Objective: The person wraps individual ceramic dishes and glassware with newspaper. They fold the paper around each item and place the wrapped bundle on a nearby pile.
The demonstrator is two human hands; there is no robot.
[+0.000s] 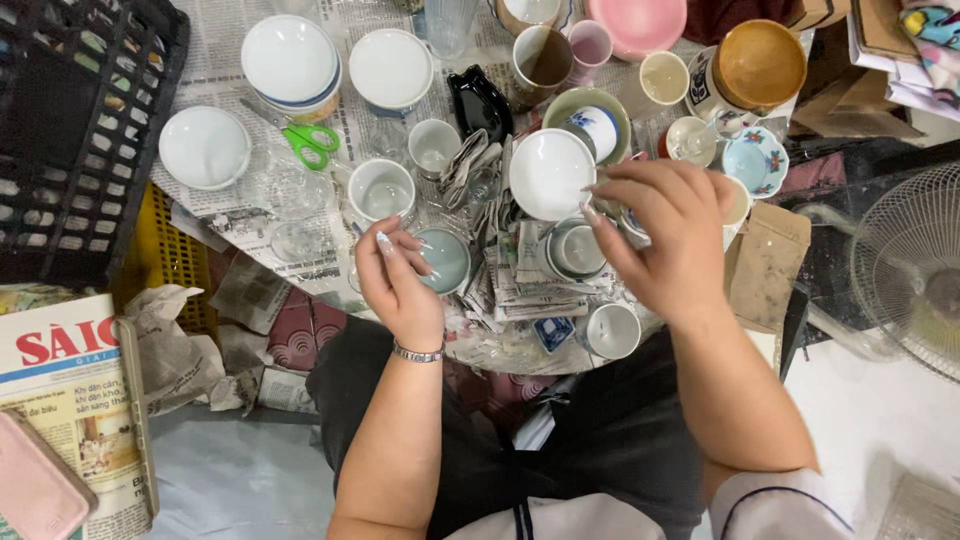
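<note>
Resting on the newspaper-covered tabletop (230, 75), the pale blue cup (445, 260) is looking glazed, rigid, slippery and breakable — best taken by the rim or around the wall. The left hand (400, 280) is arching beside it, fingers loosely curled, gripping nothing. The right hand (672, 238) is hovering over the white bowl (550, 172) — its grasp cannot be judged.

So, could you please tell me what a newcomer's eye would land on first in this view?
Probably the crowd of bowls and cups on newspaper, with the white bowl at centre. Below it, the left hand hovers by a pale blue cup and the right hand works beside it. Green-handled scissors lie upper left.
</note>
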